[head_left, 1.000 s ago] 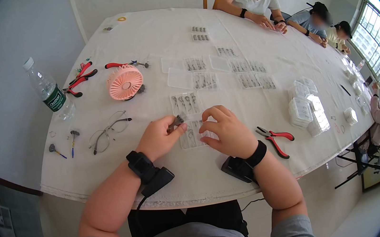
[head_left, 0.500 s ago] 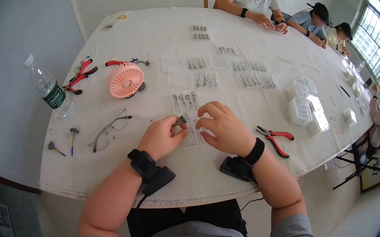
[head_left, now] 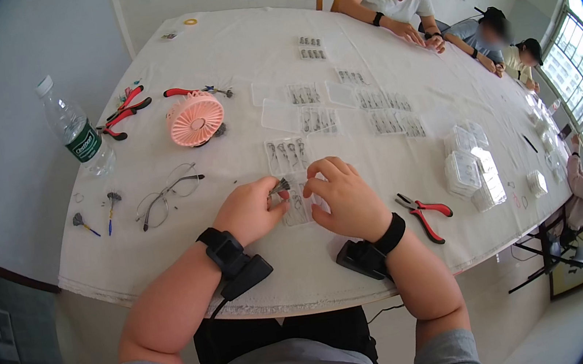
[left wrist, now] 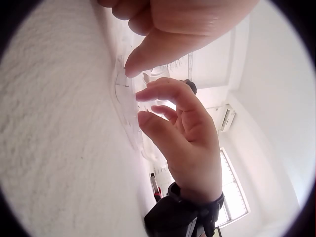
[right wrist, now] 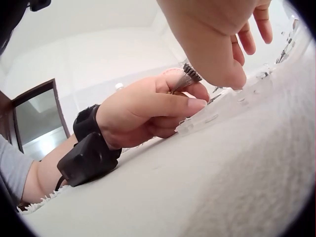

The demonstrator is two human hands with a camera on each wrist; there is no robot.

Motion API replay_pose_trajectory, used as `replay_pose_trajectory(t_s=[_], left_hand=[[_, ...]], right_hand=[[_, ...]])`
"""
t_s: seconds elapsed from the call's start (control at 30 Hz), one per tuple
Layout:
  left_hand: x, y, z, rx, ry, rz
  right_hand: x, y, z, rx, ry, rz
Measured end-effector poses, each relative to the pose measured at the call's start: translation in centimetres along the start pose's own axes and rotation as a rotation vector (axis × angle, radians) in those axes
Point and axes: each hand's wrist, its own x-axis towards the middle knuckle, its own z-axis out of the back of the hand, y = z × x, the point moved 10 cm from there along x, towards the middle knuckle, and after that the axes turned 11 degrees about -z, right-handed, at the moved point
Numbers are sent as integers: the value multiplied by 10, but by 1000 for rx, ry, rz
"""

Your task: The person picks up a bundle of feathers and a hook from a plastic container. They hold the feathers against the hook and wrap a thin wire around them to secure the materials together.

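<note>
My left hand (head_left: 247, 210) holds a bundle of thin wires with dark grey ends (right wrist: 189, 75), which stick out above its curled fingers. Beside it on the table lies a clear plastic compartment box (head_left: 297, 214) with small wire pieces inside. Over that box's right side is my right hand (head_left: 347, 200), thumb and forefinger bent but apart, nothing showing between them. In the left wrist view, the right hand's fingertips (left wrist: 143, 117) come right at the box's edge. Just behind stands another clear box (head_left: 288, 154) with dark pieces in its compartments.
Right of my hand lie red-handled pliers (head_left: 425, 214); stacked clear boxes (head_left: 462, 170) stand beyond. Leftward are glasses (head_left: 165, 198), a pink fan (head_left: 196, 119), more red pliers (head_left: 126, 114) and a water bottle (head_left: 83, 139). More filled boxes (head_left: 390, 122) lie ahead. Several people sit along the far side.
My left hand has tilted slightly, so the bundle's dark ends fan upward more. The right hand stays over the box with little motion. The head view has shifted slightly.
</note>
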Motion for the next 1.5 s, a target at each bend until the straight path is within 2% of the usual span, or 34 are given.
replay_pose_trajectory(t_s=[0.4, 0.5, 0.6, 0.7, 0.8, 1.5], left_hand=[[0, 2, -1, 33, 2, -2], [0, 0, 0, 30, 4, 2], [0, 0, 0, 23, 5, 4], [0, -1, 0, 17, -2, -1], [0, -1, 1, 24, -2, 3], [0, -3, 0, 52, 15, 4]], right_hand=[[1, -4, -6, 1, 16, -31], [2, -7, -5, 69, -32, -26], [3, -20, 7, 231, -124, -119], [-1, -18, 15, 184, -125, -139], [-5, -12, 6, 96, -27, -110], [-3, 3, -2, -89, -45, -47]])
